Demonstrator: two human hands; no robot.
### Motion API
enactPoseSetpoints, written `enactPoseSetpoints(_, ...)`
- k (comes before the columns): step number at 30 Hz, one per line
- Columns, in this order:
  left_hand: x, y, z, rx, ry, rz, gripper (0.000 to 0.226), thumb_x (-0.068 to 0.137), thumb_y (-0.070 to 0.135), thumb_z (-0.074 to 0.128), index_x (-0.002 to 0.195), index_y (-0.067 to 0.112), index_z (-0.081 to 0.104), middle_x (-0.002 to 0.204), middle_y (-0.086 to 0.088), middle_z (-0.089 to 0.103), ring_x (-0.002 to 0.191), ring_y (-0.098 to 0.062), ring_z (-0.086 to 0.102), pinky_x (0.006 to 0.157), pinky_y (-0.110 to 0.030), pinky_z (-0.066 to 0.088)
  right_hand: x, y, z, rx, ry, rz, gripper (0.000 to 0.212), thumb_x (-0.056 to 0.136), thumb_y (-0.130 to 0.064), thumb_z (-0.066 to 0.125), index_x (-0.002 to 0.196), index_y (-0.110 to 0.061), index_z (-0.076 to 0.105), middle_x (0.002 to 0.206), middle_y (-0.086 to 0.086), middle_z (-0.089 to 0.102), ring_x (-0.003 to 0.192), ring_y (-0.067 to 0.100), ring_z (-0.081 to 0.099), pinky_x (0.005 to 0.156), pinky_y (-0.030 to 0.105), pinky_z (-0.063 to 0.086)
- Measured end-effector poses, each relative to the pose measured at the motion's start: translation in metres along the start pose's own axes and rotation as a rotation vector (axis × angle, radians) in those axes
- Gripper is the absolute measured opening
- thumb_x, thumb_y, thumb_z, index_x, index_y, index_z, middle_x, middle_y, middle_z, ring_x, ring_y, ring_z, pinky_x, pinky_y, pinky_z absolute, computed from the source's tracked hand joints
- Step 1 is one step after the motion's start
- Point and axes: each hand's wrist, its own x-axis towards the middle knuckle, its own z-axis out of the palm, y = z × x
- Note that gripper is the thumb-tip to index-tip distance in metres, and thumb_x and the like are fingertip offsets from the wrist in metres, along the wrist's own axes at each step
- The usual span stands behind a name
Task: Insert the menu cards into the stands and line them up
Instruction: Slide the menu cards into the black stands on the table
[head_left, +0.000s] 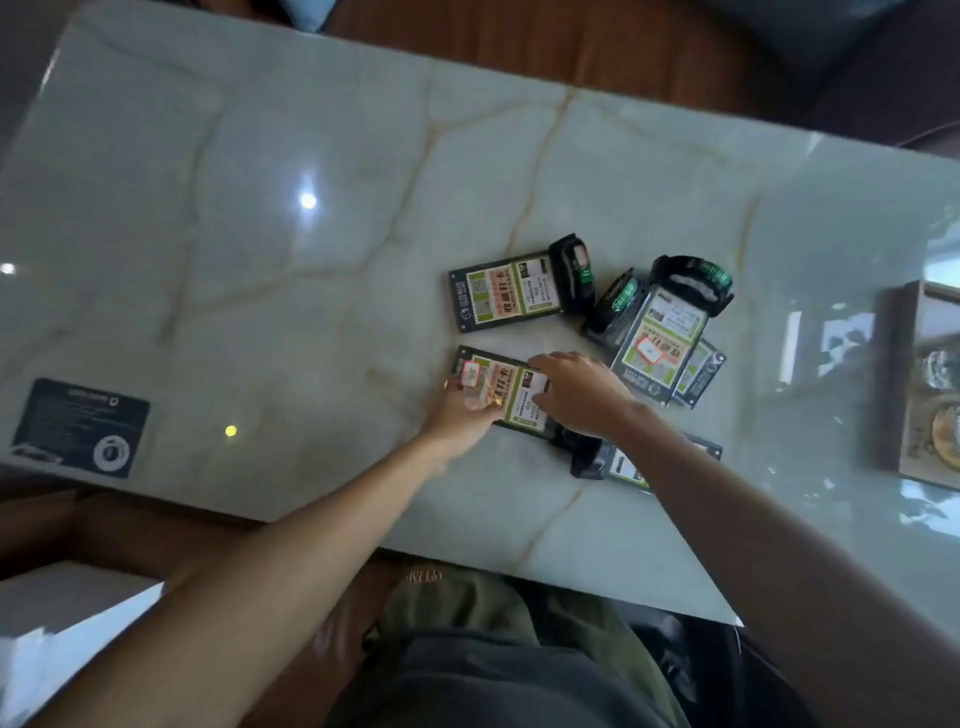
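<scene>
Left hand (462, 410): we pinch the near menu stand (501, 387).
Right hand (576, 395): we press it, fingers spread.
Table (260, 234): marble.

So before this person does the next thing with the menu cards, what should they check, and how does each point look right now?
1. Both hands on the same stand: ok. The left hand and right hand are on the near stand.
2. Card fully seated in it: cannot tell, hands cover it.
3. Far stand holds a card: ok.
4. Stands lined up: not ok. The stacked stands lie overlapped and crooked.
5. Stand under the right forearm: cannot tell, mostly hidden.
6. Bare table to line them up: ok.
</scene>
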Motion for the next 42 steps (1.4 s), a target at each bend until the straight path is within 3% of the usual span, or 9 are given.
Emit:
enactPoseSetpoints(3, -0.003, -0.021, 0.015, -0.238, -0.048, -0.298, 0.016, 0.087, 0.026, 0.069, 0.089, 0.012, 0.062, 0.082, -0.008, 0.063, 0.07, -0.021, 0.058, 0.059, -0.026, 0.048, 0.007, -0.004, 0.009, -0.012, -0.032, 0.015, 0.044, 0.089, -0.024, 0.06, 0.132, -0.016, 0.054, 0.122, 0.006, 0.064, 0.108, 0.026, 0.061, 0.097, 0.045, 0.048)
enactPoseSetpoints(5, -0.003, -0.031, 0.023, -0.476, -0.047, -0.406, 0.02, 0.086, 0.025, 0.072, 0.091, 0.009, 0.061, 0.09, -0.011, 0.065, 0.081, -0.024, 0.065, 0.071, -0.03, 0.055, 0.01, -0.008, 0.015, -0.021, -0.023, 0.04, 0.046, 0.09, -0.023, 0.061, 0.135, -0.015, 0.052, 0.127, 0.008, 0.059, 0.112, 0.027, 0.058, 0.099, 0.045, 0.047)
enactPoseSetpoints(12, 0.004, -0.02, 0.026, -0.993, 0.002, -0.411, 0.036, 0.085, 0.016, 0.075, 0.117, 0.005, 0.061, 0.115, -0.015, 0.07, 0.107, -0.028, 0.067, 0.096, -0.039, 0.053, 0.026, -0.016, 0.026, -0.024, -0.036, 0.177, 0.056, 0.087, -0.019, 0.06, 0.14, -0.013, 0.042, 0.132, 0.01, 0.054, 0.125, 0.031, 0.043, 0.104, 0.049, 0.037)
enactPoseSetpoints(15, 0.007, -0.015, 0.017, -0.966, 0.05, -0.349, 0.029, 0.085, 0.011, 0.074, 0.108, 0.005, 0.057, 0.108, -0.014, 0.072, 0.1, -0.026, 0.071, 0.094, -0.04, 0.055, 0.029, -0.019, 0.029, 0.07, -0.011, 0.191, 0.049, 0.089, -0.012, 0.059, 0.138, -0.014, 0.049, 0.129, 0.007, 0.054, 0.121, 0.027, 0.043, 0.099, 0.042, 0.04)
enactPoseSetpoints(21, 0.005, -0.01, -0.016, -0.735, 0.266, -0.107, 0.018, 0.086, 0.004, 0.072, 0.097, 0.002, 0.059, 0.105, -0.017, 0.071, 0.097, -0.03, 0.071, 0.079, -0.035, 0.061, 0.032, -0.026, 0.019, 0.376, 0.098, 0.234, 0.014, 0.093, -0.02, 0.065, 0.104, -0.017, 0.056, 0.101, 0.003, 0.064, 0.088, 0.022, 0.061, 0.063, 0.027, 0.048)
enactPoseSetpoints(26, 0.008, 0.003, -0.043, -0.522, 0.315, 0.165, 0.017, 0.083, 0.006, 0.075, 0.096, 0.006, 0.064, 0.093, -0.011, 0.075, 0.086, -0.022, 0.072, 0.077, -0.034, 0.059, 0.027, -0.035, 0.002, 0.49, 0.17, 0.215, 0.02, 0.092, -0.023, 0.067, 0.109, -0.014, 0.061, 0.103, 0.001, 0.069, 0.088, 0.02, 0.066, 0.076, 0.035, 0.058)
enactPoseSetpoints(32, 0.005, 0.005, -0.059, -0.46, 0.292, 0.359, 0.016, 0.08, -0.001, 0.076, 0.087, 0.006, 0.064, 0.094, -0.014, 0.074, 0.088, -0.021, 0.072, 0.084, -0.03, 0.057, 0.023, -0.042, -0.004, 0.519, 0.255, 0.223, 0.011, 0.093, -0.019, 0.063, 0.103, -0.02, 0.067, 0.098, 0.001, 0.075, 0.085, 0.02, 0.07, 0.073, 0.033, 0.058)
enactPoseSetpoints(37, 0.003, -0.006, -0.06, -0.498, 0.256, 0.39, 0.024, 0.078, 0.001, 0.079, 0.079, 0.014, 0.059, 0.093, -0.014, 0.075, 0.092, -0.018, 0.073, 0.086, -0.027, 0.055, 0.015, -0.048, 0.0, 0.497, 0.288, 0.223, 0.002, 0.092, -0.018, 0.062, 0.092, -0.017, 0.06, 0.092, 0.004, 0.073, 0.081, 0.025, 0.065, 0.061, 0.028, 0.045)
enactPoseSetpoints(42, -0.004, -0.013, -0.059, -0.491, 0.25, 0.344, 0.021, 0.08, 0.01, 0.08, 0.089, 0.016, 0.063, 0.093, 0.002, 0.073, 0.091, 0.0, 0.069, 0.082, -0.015, 0.051, 0.006, -0.049, 0.008, 0.514, 0.279, 0.2, 0.009, 0.092, -0.014, 0.061, 0.1, -0.019, 0.061, 0.097, 0.006, 0.072, 0.089, 0.026, 0.067, 0.067, 0.033, 0.054)
